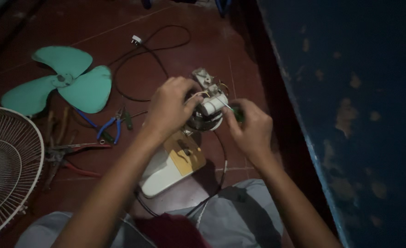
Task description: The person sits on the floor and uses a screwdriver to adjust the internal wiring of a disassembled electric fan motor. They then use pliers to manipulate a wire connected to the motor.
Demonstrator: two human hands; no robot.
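Left hand [168, 108] grips the fan motor [206, 108]; right hand [249, 128] – grip closed on a green-handled screwdriver [235, 111] – probes it.

A green fan blade [60, 85] lies on the red floor [189, 27] toward its far left; a white wire grille [5, 165] sits nearer, with blue-handled pliers [111, 126] and red-handled cutters [69, 158] (partly shadowed) between.

— Where could a hand pass?

— Beyond both hands the red floor [198, 50] lies open, crossed only by a black cord [166, 36] ending in a white plug [136, 40].

— And left of the left hand [168, 108]?

— Crowded: blue-handled pliers [110, 126], red-handled pliers [72, 158], a green fan blade [62, 82] and a wire fan guard [5, 165].

— Right of the right hand [251, 126]?

— A dark blue wall [350, 92] closes it off, near the knuckles.

— Between the hands?

— The fan motor [207, 110] fills it.
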